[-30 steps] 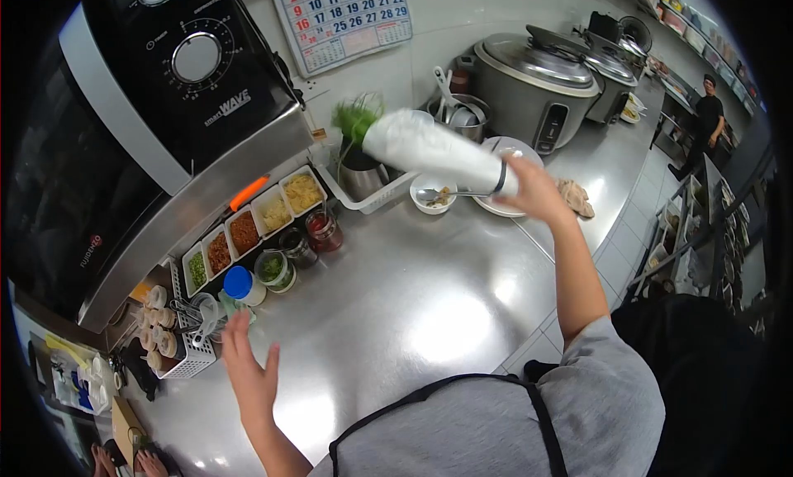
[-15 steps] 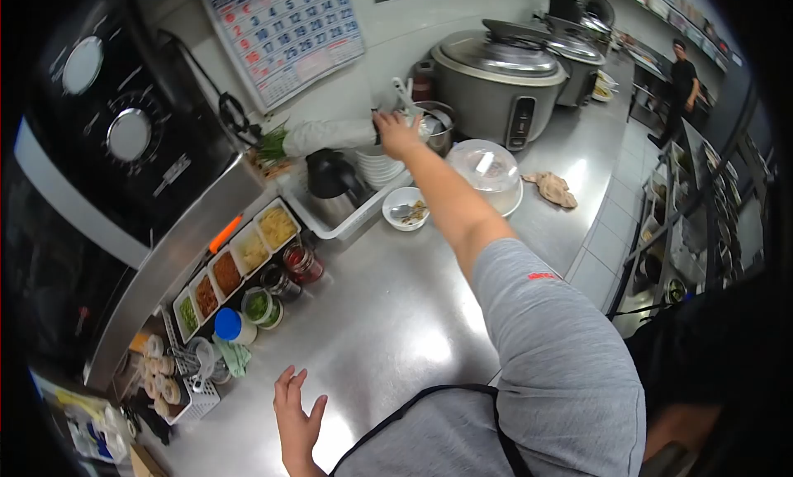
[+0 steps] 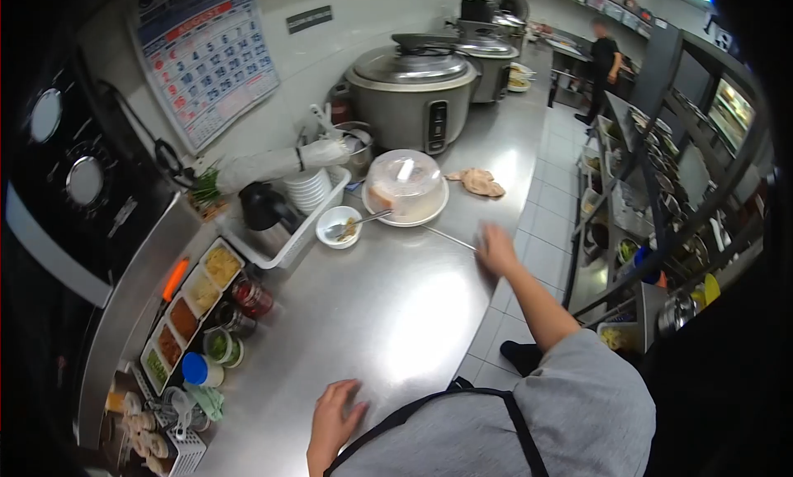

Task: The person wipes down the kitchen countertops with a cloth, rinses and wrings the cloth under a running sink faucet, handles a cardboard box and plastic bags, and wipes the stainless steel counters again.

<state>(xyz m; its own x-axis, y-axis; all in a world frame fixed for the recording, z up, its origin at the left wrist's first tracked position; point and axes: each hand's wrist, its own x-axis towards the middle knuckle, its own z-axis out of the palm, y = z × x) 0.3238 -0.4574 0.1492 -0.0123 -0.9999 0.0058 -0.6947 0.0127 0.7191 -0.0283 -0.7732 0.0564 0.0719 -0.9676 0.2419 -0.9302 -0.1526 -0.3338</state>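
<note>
My left hand (image 3: 336, 415) is open at the counter's near edge, thumb apart and fingers loosely bent, holding nothing. My right hand (image 3: 496, 251) is smeared by motion over the right edge of the steel counter (image 3: 330, 312); I cannot see whether it holds anything. A thin pale line on the counter runs towards it, a seam or a slim rod. Beyond it is a white plate under a clear dome cover (image 3: 405, 180). A small white bowl (image 3: 339, 227) contains food scraps and a spoon (image 3: 363, 220), whose handle points at the plate. A crumpled tan cloth (image 3: 479, 182) lies behind.
Large rice cookers (image 3: 409, 97) line the wall. A white basket (image 3: 301, 237) holds a black-topped jug (image 3: 266, 213) and stacked white dishes (image 3: 306, 189). Topping tubs (image 3: 183, 318) and jars (image 3: 252, 297) stand left. Metal racks (image 3: 636, 188) are right across the aisle, where a person (image 3: 604, 64) stands.
My right hand has left the wrapped bundle of greens above the basket and swung right to the counter's edge. The view has turned right. My left hand stays low and open.
</note>
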